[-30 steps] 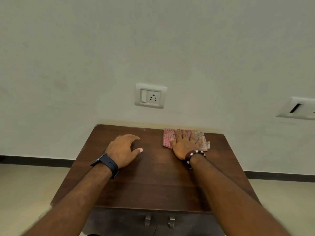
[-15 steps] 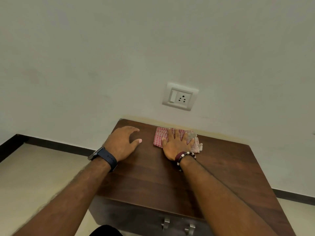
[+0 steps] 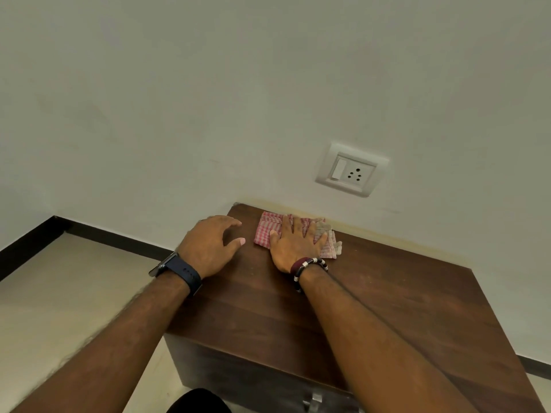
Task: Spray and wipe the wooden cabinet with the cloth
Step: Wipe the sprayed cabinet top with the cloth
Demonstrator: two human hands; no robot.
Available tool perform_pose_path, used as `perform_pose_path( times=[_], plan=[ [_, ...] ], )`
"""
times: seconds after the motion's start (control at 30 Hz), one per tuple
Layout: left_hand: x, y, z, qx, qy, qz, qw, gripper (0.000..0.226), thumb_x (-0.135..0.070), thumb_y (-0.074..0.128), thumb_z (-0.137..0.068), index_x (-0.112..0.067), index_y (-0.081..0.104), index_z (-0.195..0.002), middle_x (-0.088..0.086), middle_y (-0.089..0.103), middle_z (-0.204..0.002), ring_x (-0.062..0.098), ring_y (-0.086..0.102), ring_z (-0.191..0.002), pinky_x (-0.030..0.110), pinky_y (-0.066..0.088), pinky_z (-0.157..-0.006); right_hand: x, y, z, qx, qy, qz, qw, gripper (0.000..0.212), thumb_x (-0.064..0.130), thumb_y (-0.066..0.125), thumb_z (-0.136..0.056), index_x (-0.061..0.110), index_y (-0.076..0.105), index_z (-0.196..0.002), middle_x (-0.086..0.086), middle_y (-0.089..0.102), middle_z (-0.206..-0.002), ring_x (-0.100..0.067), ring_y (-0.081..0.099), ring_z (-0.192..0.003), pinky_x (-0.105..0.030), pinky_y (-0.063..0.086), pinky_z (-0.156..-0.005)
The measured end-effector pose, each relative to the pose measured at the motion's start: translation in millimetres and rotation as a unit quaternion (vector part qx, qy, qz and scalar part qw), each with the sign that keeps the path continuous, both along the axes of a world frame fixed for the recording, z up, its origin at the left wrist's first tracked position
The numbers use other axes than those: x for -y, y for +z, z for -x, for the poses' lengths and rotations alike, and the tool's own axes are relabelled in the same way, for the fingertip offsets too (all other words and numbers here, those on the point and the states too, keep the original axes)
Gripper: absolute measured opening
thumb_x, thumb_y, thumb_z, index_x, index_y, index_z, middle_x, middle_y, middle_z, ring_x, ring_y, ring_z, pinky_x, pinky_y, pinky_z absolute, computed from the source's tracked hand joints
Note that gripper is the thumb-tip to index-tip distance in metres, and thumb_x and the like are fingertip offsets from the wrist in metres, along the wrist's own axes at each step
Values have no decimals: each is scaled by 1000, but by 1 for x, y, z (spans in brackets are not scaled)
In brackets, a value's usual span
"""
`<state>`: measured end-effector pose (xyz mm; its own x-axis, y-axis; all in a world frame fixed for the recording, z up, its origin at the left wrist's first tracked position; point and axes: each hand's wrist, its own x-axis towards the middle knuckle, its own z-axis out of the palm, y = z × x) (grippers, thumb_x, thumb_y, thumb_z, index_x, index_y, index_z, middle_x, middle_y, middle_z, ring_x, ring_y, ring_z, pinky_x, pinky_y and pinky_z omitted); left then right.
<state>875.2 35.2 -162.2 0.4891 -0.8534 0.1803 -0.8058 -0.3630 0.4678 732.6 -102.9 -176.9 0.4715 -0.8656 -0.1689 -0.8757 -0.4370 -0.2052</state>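
A low, dark wooden cabinet (image 3: 387, 308) stands against the wall. A folded red-and-white checked cloth (image 3: 265, 231) lies on its top near the back left corner. My right hand (image 3: 295, 242), with a beaded bracelet at the wrist, presses flat on the cloth with fingers spread. My left hand (image 3: 208, 245), with a dark watch, rests on the top at the left edge beside the cloth, fingers loosely bent and holding nothing. No spray bottle is in view.
A white switch and socket plate (image 3: 351, 171) sits on the wall just above the cabinet's back edge. Beige floor (image 3: 68, 293) with a black skirting lies to the left. Metal handles (image 3: 313, 402) show on the cabinet front.
The right hand has slid the cloth leftward along the back edge toward the back left corner. The view has swung left. The left hand stays on the top near the left edge.
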Motion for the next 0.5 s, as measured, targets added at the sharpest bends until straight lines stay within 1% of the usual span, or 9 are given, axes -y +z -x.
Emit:
perform_pose_path(
  times=[0.17, 0.27, 0.33, 0.5],
  plan=[
    [-9, -6, -11, -16, 14, 17, 1000, 44, -49, 63, -91, -30, 60, -131, -5, 58, -141, 16, 51, -131, 36, 38, -111, -10, -2, -25, 0, 26, 5, 1000, 65, 55, 20, -104, 32, 0, -162, 3, -7, -171, -35, -11, -156, -64, -8, -121],
    [-16, -7, -16, -22, 15, 49, 998, 43, -48, 64, -91, -29, 62, -129, -4, 60, -138, 16, 52, -129, 33, 37, -110, -16, 0, -41, 7, 44, 12, 999, 65, 53, 20, -105, 29, 2, -163, 1, -3, -172, -34, -8, -157, -64, -5, -122],
    [-19, -6, -18, -20, 10, 69, 997, 42, -47, 65, -91, -27, 64, -128, -4, 62, -136, 15, 54, -127, 30, 37, -109, -20, 1, -52, 15, 57, 14, 998, 65, 51, 21, -105, 27, 4, -163, 1, 1, -172, -34, -5, -157, -64, -3, -122],
    [-27, -4, -25, -36, 15, 87, 995, 42, -43, 66, -91, -22, 65, -128, 0, 65, -132, 18, 56, -123, 31, 39, -106, -29, 7, -86, 13, 85, 31, 996, 64, 48, 26, -105, 23, 15, -162, -2, 12, -170, -37, 4, -156, -66, 4, -121]
  ],
)
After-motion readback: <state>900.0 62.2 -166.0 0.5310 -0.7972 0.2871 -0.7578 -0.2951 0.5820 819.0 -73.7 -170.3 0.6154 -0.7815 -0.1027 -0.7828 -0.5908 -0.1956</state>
